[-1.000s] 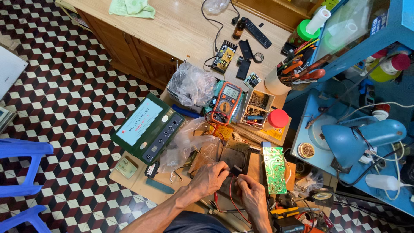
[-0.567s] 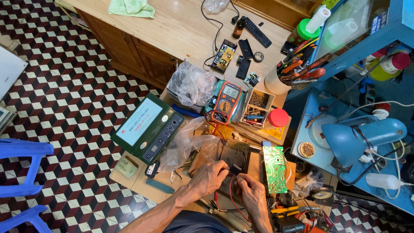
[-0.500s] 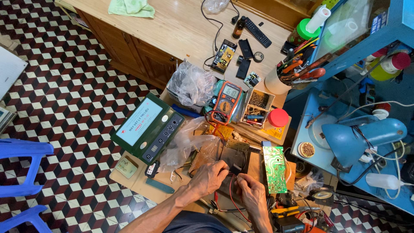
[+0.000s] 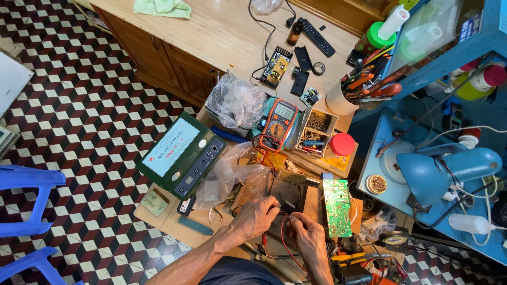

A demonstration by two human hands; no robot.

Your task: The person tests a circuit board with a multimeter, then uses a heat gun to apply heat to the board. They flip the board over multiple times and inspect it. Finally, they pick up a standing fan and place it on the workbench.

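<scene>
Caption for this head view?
Two hands, left hand and right hand, pinch red wires beside a green circuit board.

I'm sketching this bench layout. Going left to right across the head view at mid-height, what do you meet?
Blue plastic chair → green device with control panel → orange multimeter → red lid → blue desk lamp.

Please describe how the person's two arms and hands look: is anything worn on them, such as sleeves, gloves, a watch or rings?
Both arms are bare up to the bottom edge of the picture; no sleeve shows. The left hand and the right hand have no gloves. No watch or bracelet appears on either wrist. Rings cannot be ruled out, since the fingers are too small to tell. A dark blue-grey garment shows between the forearms.
</scene>
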